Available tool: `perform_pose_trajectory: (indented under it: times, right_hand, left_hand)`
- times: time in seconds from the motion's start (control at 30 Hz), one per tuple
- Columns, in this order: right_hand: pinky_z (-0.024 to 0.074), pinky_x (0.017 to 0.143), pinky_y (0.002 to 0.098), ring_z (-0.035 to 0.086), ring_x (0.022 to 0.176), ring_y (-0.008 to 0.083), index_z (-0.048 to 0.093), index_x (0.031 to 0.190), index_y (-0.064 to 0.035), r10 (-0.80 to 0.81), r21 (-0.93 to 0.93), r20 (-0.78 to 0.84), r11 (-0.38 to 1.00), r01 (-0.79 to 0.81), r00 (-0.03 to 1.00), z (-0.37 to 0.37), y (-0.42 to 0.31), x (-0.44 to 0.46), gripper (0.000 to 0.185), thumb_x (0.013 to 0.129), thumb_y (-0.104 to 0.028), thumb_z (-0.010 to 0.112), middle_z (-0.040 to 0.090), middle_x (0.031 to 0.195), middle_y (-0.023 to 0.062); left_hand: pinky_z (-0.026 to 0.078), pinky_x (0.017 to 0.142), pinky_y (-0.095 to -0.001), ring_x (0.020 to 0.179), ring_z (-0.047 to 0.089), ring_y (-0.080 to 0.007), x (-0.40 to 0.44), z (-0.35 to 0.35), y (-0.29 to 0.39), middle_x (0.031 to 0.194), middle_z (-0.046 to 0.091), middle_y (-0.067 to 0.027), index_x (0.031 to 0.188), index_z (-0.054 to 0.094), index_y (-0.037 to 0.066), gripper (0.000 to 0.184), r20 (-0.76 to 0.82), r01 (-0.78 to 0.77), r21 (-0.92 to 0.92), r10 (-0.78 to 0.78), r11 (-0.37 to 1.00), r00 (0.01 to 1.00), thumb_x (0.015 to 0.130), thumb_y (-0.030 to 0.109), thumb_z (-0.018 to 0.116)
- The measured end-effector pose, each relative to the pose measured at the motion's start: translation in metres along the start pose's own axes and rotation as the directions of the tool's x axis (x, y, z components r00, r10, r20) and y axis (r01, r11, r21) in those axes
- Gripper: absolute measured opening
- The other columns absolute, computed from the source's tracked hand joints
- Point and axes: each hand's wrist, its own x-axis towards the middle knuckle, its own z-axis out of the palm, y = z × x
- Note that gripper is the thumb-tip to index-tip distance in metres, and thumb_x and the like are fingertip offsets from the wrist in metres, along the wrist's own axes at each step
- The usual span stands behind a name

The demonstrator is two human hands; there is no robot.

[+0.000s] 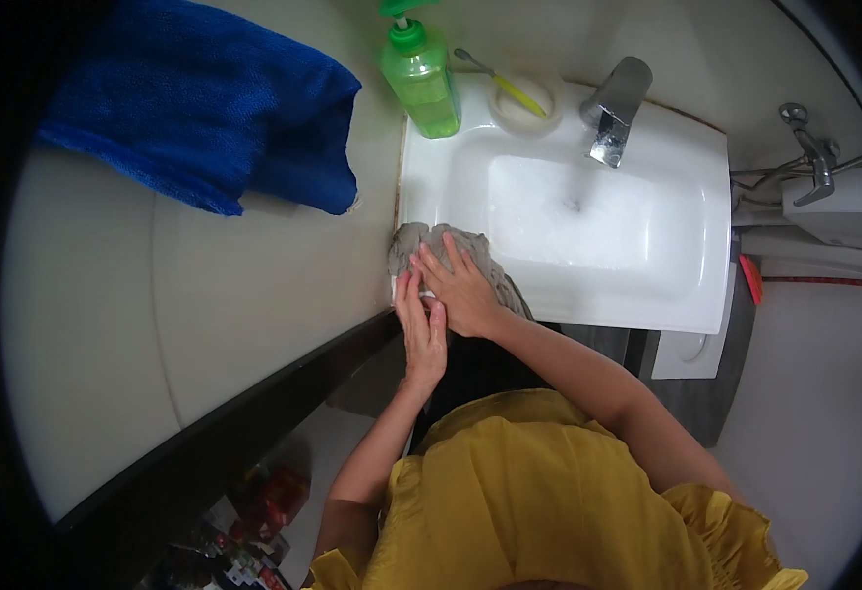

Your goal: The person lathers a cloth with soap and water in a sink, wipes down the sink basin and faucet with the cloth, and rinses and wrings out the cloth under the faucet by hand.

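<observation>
A wet-looking grey cloth point(470, 240) lies bunched on the front left corner of the white sink point(687, 295), with part of it hanging over the front edge. My right hand point(462, 295) rests flat on this cloth, its fingers stretched out and slightly apart. Close beside it, my left hand point(423, 339) touches the cloth's near left side with extended fingers. Between the hands shows a small white patch; I cannot tell whether it is the sink rim or something else.
A chrome faucet point(616, 108) stands at the sink's back. Behind the basin are a green soap pump bottle point(421, 84) and a toothbrush point(519, 93) on a round white dish point(534, 116). A blue towel point(225, 98) hangs at left; another tap point(819, 167) is at right.
</observation>
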Motion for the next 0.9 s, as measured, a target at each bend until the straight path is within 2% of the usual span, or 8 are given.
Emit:
perform_pose_trajectory:
  times: [0.3,0.37,0.43,0.53,0.63,0.73,0.83,0.9]
  right_hand:
    - [0.0204,0.104,0.0588,0.009,0.135,0.0423,0.04,0.131,-0.002,-0.044,0.182,0.005,0.982,0.043,0.999,0.02,0.007,0.02,0.053,0.082,-0.02,0.051,0.02,0.144,0.0223]
    - [0.019,0.105,0.0565,0.021,0.131,0.0405,0.046,0.124,0.0021,0.171,0.772,0.0,0.626,-0.109,0.985,-0.002,0.005,-0.012,0.046,0.079,-0.009,0.052,0.037,0.134,0.0235]
    - [0.0263,0.102,0.0503,0.037,0.121,0.0397,0.048,0.121,0.0018,0.172,0.311,-0.196,0.945,-0.105,0.965,-0.038,0.003,-0.045,0.046,0.075,-0.002,0.053,0.046,0.121,0.0215]
    - [0.0333,0.094,0.0437,0.045,0.108,0.0379,0.051,0.117,-0.0001,0.276,0.046,-0.142,0.961,-0.272,0.95,-0.036,0.013,-0.079,0.044,0.073,0.001,0.053,0.051,0.111,0.0199]
    - [0.0336,0.088,0.0424,0.045,0.095,0.0385,0.05,0.114,0.0007,0.1,0.289,-0.211,0.957,-0.035,0.972,-0.019,0.015,-0.062,0.041,0.074,0.008,0.048,0.051,0.113,0.0203]
    - [0.0413,0.082,0.0437,0.054,0.094,0.0387,0.055,0.105,0.0007,0.236,0.843,-0.127,0.537,-0.02,0.963,-0.017,-0.02,-0.038,0.033,0.072,-0.002,0.054,0.057,0.106,0.0224]
    - [0.0458,0.077,0.0436,0.058,0.086,0.0372,0.06,0.096,-0.0024,0.158,0.581,0.283,0.756,-0.3,0.946,-0.034,0.016,-0.017,0.024,0.073,-0.008,0.056,0.06,0.099,0.0204]
    - [0.0461,0.068,0.0465,0.057,0.076,0.0393,0.058,0.083,-0.0018,0.31,0.301,0.032,0.904,-0.305,0.95,-0.059,0.027,0.0,0.012,0.076,-0.01,0.053,0.06,0.08,0.0199]
  left_hand:
    - [0.004,0.11,-0.0472,0.135,0.007,-0.0403,0.043,0.017,-0.01,0.144,0.022,-0.0232,0.139,0.022,-0.004,0.064,0.016,0.229,0.004,-0.229,0.973,0.973,0.095,0.041,0.033]
    - [0.004,0.11,-0.0475,0.135,0.008,-0.0408,0.04,0.012,-0.005,0.144,0.022,-0.0236,0.138,0.023,-0.004,0.065,0.026,0.228,0.149,-0.234,0.962,0.972,0.094,0.041,0.036]
    - [0.005,0.11,-0.0474,0.135,0.009,-0.0418,0.034,0.013,-0.001,0.143,0.021,-0.0266,0.136,0.025,-0.008,0.067,0.038,0.163,0.326,-0.185,0.931,0.982,0.092,0.039,0.042]
    - [0.005,0.11,-0.0473,0.135,0.008,-0.0413,0.025,0.021,0.006,0.143,0.018,-0.0289,0.135,0.024,-0.01,0.067,0.091,0.079,0.515,-0.146,0.853,0.985,0.092,0.039,0.042]
    - [0.005,0.11,-0.0473,0.136,0.006,-0.0408,0.028,0.027,0.003,0.145,0.009,-0.0286,0.135,0.022,-0.012,0.067,0.113,0.147,0.381,-0.204,0.913,0.972,0.094,0.039,0.037]
    - [0.005,0.11,-0.0467,0.137,0.003,-0.0376,0.045,0.03,-0.012,0.147,0.003,-0.0257,0.137,0.017,-0.01,0.067,0.142,0.181,0.339,-0.24,0.923,0.96,0.094,0.038,0.033]
    - [0.008,0.11,-0.0472,0.137,0.01,-0.0342,0.069,0.03,-0.018,0.148,0.009,-0.021,0.14,0.013,-0.006,0.069,0.14,0.122,0.508,-0.221,0.853,0.965,0.092,0.037,0.039]
    - [0.01,0.11,-0.0482,0.136,0.014,-0.0344,0.089,0.037,-0.018,0.147,0.012,-0.021,0.139,0.014,-0.006,0.072,0.07,0.068,0.581,-0.132,0.811,0.989,0.09,0.036,0.044]
